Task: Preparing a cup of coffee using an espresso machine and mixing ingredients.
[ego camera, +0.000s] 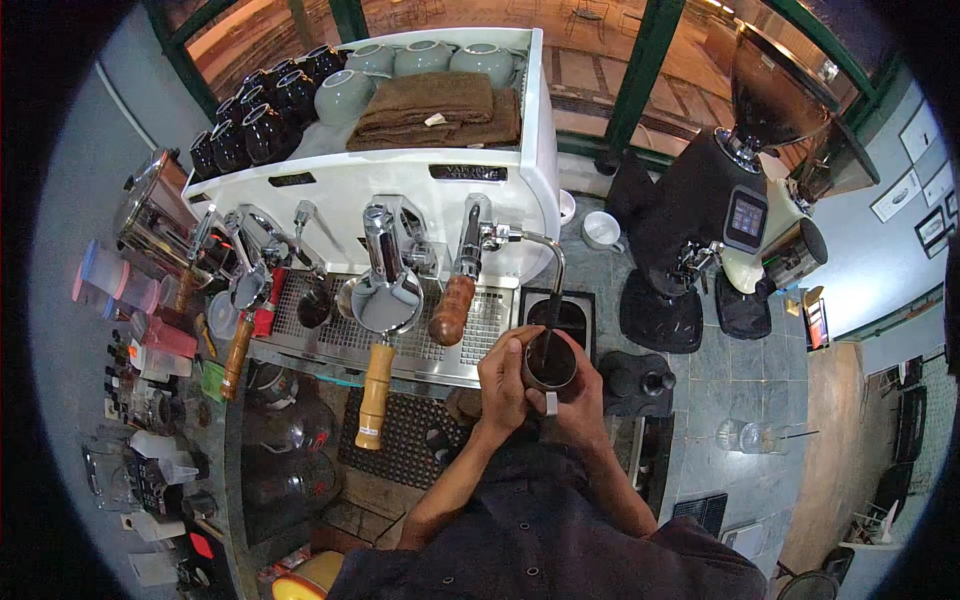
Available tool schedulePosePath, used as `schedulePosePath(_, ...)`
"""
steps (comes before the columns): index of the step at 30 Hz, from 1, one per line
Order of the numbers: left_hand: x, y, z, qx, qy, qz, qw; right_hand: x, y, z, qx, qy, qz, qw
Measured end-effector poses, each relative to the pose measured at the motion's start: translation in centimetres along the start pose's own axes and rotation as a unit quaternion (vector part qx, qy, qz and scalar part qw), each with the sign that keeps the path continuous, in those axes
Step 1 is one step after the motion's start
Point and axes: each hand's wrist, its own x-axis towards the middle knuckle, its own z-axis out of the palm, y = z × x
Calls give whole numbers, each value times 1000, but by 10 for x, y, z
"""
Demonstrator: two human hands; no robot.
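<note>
Both of my hands are wrapped around a metal milk pitcher (pixel 551 381), held upright with its handle facing me. My left hand (pixel 501 381) cups its left side, fingers at the rim. My right hand (pixel 583 386) grips the right side, close to the handle. The steam wand (pixel 559 274) of the white espresso machine (pixel 337 180) bends down into the pitcher, so its tip is hidden. The pitcher's inside looks dark, and I cannot tell what it holds. Left of the wand is a wooden steam knob (pixel 453 307). Farther left, a portafilter with a pale wooden handle (pixel 374 397) sits under the group head (pixel 386 300).
Folded brown towels (pixel 431 112) and upturned cups (pixel 292 90) lie on the machine. Right of it stand a white cup (pixel 601 230) and a black coffee grinder (pixel 675 202). A tamping mat (pixel 636 384) is beside my right hand, with glasses (pixel 754 436) farther right.
</note>
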Motion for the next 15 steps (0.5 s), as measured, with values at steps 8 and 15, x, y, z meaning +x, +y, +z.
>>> schedulePosePath(8, 3, 10, 3, 30, 10, 29, 999, 1, 3, -3, 19, -7, 8, 1000)
schedulePosePath(15, 2, 8, 3, 33, 16, 27, 999, 2, 11, -7, -5, -18, -16, 1000)
